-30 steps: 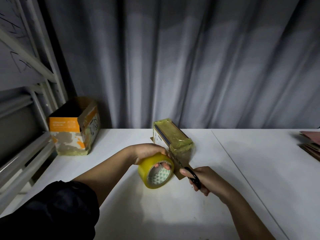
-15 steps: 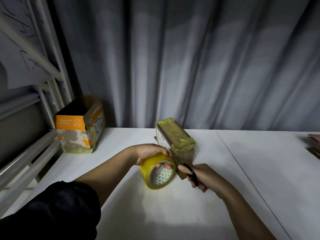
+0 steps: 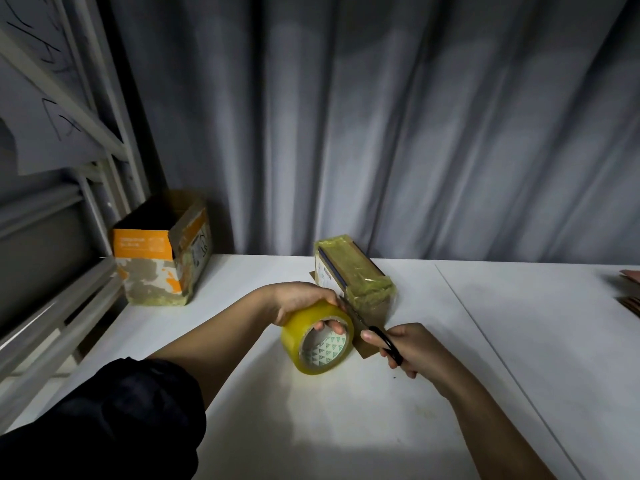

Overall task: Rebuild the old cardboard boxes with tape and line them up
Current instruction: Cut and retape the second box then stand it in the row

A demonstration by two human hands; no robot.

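Observation:
My left hand point(image 3: 298, 301) grips a yellow tape roll point(image 3: 318, 339) just above the white table point(image 3: 346, 427), thumb through its core. Black-handled scissors point(image 3: 379, 336) are held in my right hand point(image 3: 412, 348), their blades pointing up-left between the roll and a small cardboard box point(image 3: 353, 282). That box lies on the table right behind both hands, its top and near end wrapped in yellowish tape. A brown flap point(image 3: 365, 351) of the box pokes out under the scissors.
An open orange and brown cardboard box point(image 3: 162, 261) stands at the table's back left corner beside a white metal rack point(image 3: 52, 289). Flat cardboard pieces point(image 3: 628, 289) lie at the far right edge. A grey curtain point(image 3: 415, 133) hangs behind the table.
The view has shifted slightly to the left and down. Both hands stay at the taped box, with the scissors held at the tape between roll and box.

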